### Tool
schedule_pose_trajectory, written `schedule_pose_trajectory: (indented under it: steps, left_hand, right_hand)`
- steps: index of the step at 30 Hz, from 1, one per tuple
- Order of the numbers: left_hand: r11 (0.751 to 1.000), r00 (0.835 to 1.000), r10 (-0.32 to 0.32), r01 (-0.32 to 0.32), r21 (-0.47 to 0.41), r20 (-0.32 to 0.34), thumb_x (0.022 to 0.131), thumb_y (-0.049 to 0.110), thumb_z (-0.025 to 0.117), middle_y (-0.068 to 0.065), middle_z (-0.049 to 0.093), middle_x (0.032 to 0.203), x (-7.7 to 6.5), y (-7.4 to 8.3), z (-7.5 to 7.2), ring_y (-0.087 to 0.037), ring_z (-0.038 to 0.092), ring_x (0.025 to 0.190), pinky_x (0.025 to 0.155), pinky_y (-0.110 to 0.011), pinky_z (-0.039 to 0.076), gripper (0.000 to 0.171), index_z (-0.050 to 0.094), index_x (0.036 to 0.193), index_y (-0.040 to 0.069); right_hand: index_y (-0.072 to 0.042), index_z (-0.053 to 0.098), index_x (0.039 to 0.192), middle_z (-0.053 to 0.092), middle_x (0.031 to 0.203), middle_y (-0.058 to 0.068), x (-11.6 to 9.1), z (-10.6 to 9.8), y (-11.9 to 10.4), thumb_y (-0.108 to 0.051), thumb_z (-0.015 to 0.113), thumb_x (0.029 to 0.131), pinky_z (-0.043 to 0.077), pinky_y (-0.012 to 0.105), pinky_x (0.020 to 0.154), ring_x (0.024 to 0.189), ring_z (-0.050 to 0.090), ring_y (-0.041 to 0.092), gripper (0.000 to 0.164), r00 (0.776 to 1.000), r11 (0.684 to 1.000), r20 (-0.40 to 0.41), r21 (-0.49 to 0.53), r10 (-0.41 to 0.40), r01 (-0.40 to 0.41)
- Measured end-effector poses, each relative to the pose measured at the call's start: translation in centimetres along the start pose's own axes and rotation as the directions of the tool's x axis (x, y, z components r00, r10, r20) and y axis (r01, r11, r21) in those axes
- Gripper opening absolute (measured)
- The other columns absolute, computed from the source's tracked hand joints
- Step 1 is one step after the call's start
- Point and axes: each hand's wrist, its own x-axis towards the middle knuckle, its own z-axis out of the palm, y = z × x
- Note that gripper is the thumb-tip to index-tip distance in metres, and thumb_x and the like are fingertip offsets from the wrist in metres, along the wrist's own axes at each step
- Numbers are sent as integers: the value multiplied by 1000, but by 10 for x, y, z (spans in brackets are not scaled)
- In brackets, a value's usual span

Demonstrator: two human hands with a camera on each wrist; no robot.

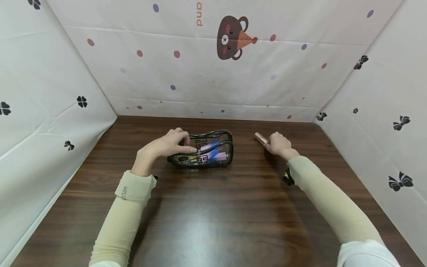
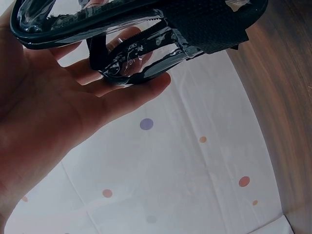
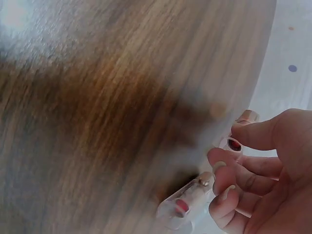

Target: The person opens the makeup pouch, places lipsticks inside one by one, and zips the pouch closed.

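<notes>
Brown tabletop (image 1: 227,200); arms (image 1: 126,215) outstretched, left hand (image 1: 166,144) gripping a clear pouch (image 1: 217,152), right hand (image 1: 279,144) pinching a shiny tube (image 1: 261,138).

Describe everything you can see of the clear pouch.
The clear pouch looks like soft, glossy see-through plastic with black edging, a textured black tab at one end and dark lettering. Blue and lilac items show through its wall. It appears to rest on the brown table, lengthwise from left to right in the head view. The left hand grips its left end. Whether its zip is fully open cannot be told.
</notes>
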Motion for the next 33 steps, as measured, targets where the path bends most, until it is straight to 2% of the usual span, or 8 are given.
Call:
schedule_pose_trajectory:
  steps: [4, 9, 13, 27, 33]
  left_hand:
    - [1000, 1000, 2, -2, 1, 1, 90, 45, 64, -12, 49, 113, 0, 0, -1, -30, 39, 110, 87, -45, 38, 33, 57, 97, 13]
    - [1000, 1000, 3, -3, 0, 4, 91, 44, 64, -12, 49, 113, -1, 1, -1, -30, 39, 108, 86, -44, 37, 33, 57, 96, 13]
    - [1000, 1000, 1, -1, 0, 6, 91, 44, 64, -12, 50, 113, -2, 2, -1, -29, 39, 108, 87, -44, 37, 31, 57, 97, 13]
    - [1000, 1000, 4, -4, 6, 10, 91, 46, 63, -11, 49, 112, 1, -1, 0, -29, 39, 107, 85, -44, 37, 33, 57, 97, 14]
    - [1000, 1000, 0, 0, 8, 15, 91, 46, 63, -11, 49, 113, 1, 0, -1, -30, 39, 108, 86, -44, 38, 33, 57, 97, 14]
  right_hand:
    - [-3, 68, 90, 62, 77, 12, -4, -8, -3, -29, 56, 95, 39, 33, 48, 60, 54, 23, 29, 999, 999, -37, 34, -26, 28]
    - [-2, 67, 90, 62, 69, 10, -9, -17, -8, -29, 59, 94, 37, 31, 45, 54, 53, 21, 29, 996, 996, -76, 73, -49, 54]
    - [-3, 67, 91, 60, 68, 9, -11, -19, -13, -30, 60, 94, 36, 31, 45, 53, 50, 20, 28, 996, 995, -75, 84, -49, 55]
    - [-3, 70, 97, 67, 75, 11, -16, -30, -28, -28, 61, 93, 38, 32, 48, 57, 53, 21, 27, 985, 989, -125, 79, -115, 126]
    - [-3, 69, 102, 69, 81, 13, -19, -33, -33, -28, 60, 94, 38, 32, 48, 58, 54, 21, 28, 985, 987, -114, 84, -129, 139]
